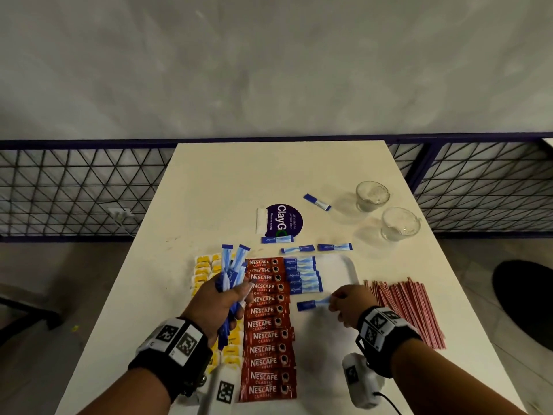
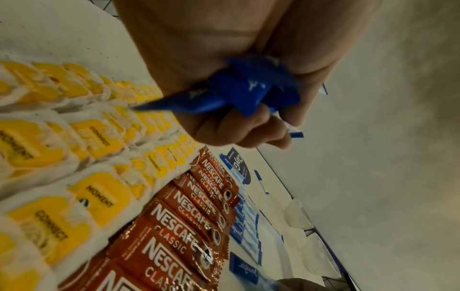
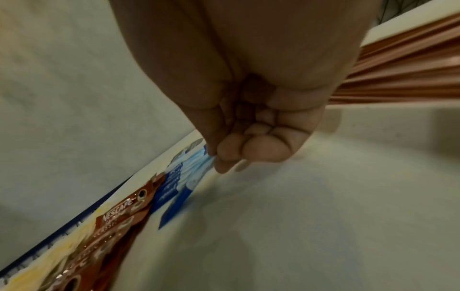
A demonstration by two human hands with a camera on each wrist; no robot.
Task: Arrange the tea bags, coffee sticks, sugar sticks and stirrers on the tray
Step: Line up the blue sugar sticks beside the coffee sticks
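Black wristbands (image 1: 176,351) with white coded tags

White table (image 1: 227,181) bears tray (image 1: 344,265), stirrers (image 1: 407,310), cups (image 1: 372,196).

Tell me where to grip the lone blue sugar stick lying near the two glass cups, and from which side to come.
Pinch the sugar stick across its narrow width near the middle, coming straight down from above. It lies flat on the table, angled, with bare surface all round, so fingertips can close on its long edges. Approaching from the left keeps the hand away from the glass cups on its right.
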